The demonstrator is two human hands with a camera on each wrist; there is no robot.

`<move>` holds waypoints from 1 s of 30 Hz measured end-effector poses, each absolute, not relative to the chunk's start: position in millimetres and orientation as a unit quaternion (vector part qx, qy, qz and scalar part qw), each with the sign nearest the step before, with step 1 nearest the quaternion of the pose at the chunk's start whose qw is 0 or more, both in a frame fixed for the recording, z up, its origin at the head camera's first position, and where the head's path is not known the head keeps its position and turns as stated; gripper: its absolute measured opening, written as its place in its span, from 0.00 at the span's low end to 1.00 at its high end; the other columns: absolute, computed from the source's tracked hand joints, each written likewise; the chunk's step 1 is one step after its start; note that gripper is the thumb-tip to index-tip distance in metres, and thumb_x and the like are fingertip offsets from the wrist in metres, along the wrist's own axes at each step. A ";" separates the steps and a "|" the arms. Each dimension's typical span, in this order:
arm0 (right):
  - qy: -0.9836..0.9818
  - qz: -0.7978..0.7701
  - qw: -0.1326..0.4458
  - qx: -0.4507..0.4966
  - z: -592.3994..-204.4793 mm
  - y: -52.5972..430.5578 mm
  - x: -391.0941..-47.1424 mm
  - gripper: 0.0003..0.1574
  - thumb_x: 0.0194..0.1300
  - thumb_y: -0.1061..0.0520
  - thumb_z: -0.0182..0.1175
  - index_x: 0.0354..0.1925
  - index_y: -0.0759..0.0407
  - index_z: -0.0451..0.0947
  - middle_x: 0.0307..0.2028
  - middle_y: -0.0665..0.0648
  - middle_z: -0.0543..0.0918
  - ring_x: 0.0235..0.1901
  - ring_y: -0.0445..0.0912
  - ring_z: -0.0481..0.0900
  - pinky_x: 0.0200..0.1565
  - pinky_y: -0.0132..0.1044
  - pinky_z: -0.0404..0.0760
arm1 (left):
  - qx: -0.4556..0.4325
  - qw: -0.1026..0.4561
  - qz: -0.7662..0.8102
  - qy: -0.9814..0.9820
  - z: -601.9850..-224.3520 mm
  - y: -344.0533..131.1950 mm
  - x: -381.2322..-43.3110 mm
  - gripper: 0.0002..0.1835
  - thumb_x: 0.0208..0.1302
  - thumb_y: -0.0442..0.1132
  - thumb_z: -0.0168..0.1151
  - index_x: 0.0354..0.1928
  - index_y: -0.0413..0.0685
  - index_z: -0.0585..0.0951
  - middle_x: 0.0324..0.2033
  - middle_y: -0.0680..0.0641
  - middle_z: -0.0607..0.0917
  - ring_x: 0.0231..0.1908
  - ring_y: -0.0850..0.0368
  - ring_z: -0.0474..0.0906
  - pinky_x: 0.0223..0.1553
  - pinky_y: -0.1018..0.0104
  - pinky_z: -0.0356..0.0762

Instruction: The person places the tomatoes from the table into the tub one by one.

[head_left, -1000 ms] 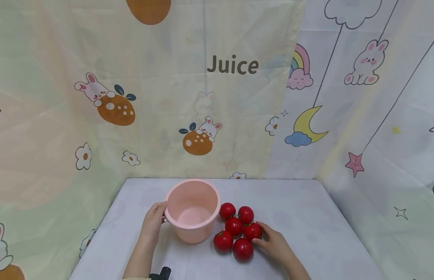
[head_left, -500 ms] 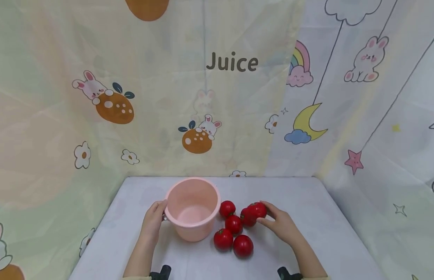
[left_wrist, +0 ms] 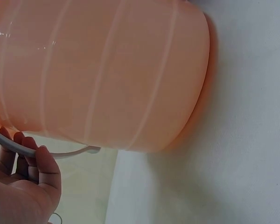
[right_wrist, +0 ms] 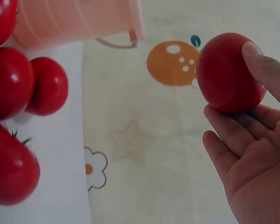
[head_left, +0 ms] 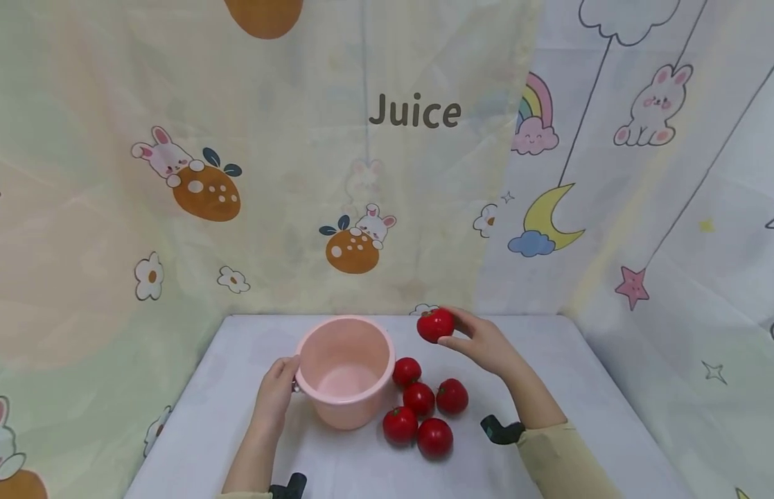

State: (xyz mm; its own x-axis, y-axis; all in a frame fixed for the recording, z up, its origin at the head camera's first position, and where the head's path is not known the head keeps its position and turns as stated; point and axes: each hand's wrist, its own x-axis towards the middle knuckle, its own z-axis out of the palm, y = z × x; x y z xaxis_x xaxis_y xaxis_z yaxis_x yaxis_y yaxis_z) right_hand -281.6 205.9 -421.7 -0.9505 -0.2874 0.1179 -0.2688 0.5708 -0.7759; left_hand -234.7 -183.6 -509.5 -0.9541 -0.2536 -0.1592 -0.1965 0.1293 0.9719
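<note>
A pink plastic bucket (head_left: 344, 414) stands upright on the table, its mouth facing up and nothing visible inside. My left hand (head_left: 274, 394) is at the bucket's left side, its fingers curled round the thin pale handle (left_wrist: 70, 154), as the left wrist view shows. Above the table, right of the bucket, my right hand (head_left: 484, 344) pinches a red tomato (head_left: 435, 325) between thumb and fingers. Below that hand, several more tomatoes (head_left: 418, 400) lie in a loose cluster next to the bucket's right side.
The white table (head_left: 549, 388) ends at a printed cloth wall (head_left: 268, 291) at the back, with cloth walls on both sides. A dark wrist strap with a camera mount (head_left: 502, 430) sits on the right forearm, and another (head_left: 289, 486) on the left.
My right hand has lifted one tomato out of the cluster and carried it up and away toward the back. One remaining tomato has shifted toward me. The left hand and bucket stay put.
</note>
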 end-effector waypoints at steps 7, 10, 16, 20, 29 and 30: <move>0.872 -0.441 0.056 -0.205 -402.2 167.9 -307.7 0.46 0.54 0.37 0.72 0.69 0.37 0.67 0.66 0.48 0.74 0.68 0.53 0.70 0.57 0.52 0.79 | 0.156 0.025 -0.647 -0.746 -509.4 -184.3 -235.4 0.33 0.70 0.67 0.48 0.52 0.44 0.75 0.46 0.41 0.78 0.45 0.51 0.70 0.52 0.52 0.66; 0.861 -0.447 0.092 -0.223 -395.6 154.6 -320.4 0.45 0.54 0.39 0.72 0.68 0.38 0.68 0.64 0.48 0.76 0.66 0.52 0.73 0.55 0.52 0.80 | 0.159 0.026 -0.650 -0.742 -510.5 -183.6 -235.8 0.32 0.70 0.66 0.48 0.51 0.44 0.76 0.46 0.40 0.78 0.45 0.51 0.70 0.52 0.51 0.66; 0.840 -0.443 0.155 -0.273 -384.9 130.3 -342.8 0.42 0.57 0.43 0.71 0.68 0.40 0.70 0.60 0.49 0.79 0.62 0.51 0.75 0.55 0.50 0.81 | 0.161 0.030 -0.653 -0.739 -513.3 -181.9 -235.8 0.30 0.71 0.64 0.49 0.49 0.43 0.76 0.45 0.39 0.78 0.44 0.51 0.71 0.52 0.50 0.66; 0.845 -0.404 0.183 -0.300 -378.9 109.0 -354.2 0.39 0.56 0.40 0.71 0.65 0.37 0.71 0.59 0.45 0.80 0.61 0.48 0.75 0.54 0.48 0.80 | 0.163 0.033 -0.652 -0.740 -512.8 -182.5 -235.7 0.29 0.72 0.63 0.48 0.49 0.43 0.76 0.44 0.40 0.79 0.43 0.51 0.71 0.51 0.51 0.67; 0.828 -0.333 0.286 -0.348 -379.9 54.4 -376.4 0.31 0.58 0.41 0.69 0.60 0.35 0.76 0.53 0.42 0.82 0.57 0.45 0.76 0.56 0.48 0.78 | 0.168 0.027 -0.647 -0.743 -510.4 -183.4 -235.1 0.30 0.71 0.65 0.48 0.49 0.44 0.77 0.43 0.41 0.79 0.45 0.51 0.70 0.51 0.51 0.66; 0.826 -0.328 0.296 -0.351 -381.8 49.8 -378.4 0.30 0.58 0.42 0.70 0.59 0.34 0.77 0.53 0.42 0.82 0.57 0.45 0.76 0.56 0.48 0.79 | 0.169 0.025 -0.646 -0.744 -510.7 -182.9 -235.1 0.30 0.70 0.65 0.48 0.49 0.45 0.77 0.43 0.41 0.79 0.45 0.51 0.70 0.51 0.52 0.66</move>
State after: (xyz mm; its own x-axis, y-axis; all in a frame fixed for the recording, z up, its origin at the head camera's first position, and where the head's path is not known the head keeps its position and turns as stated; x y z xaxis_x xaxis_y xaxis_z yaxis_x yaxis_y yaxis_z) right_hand -378.4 49.8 -381.8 -0.5786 -0.7732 -0.2596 -0.3851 0.5395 -0.7487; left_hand -235.1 -182.9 -510.7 -0.9419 -0.2835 -0.1803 -0.2186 0.1096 0.9696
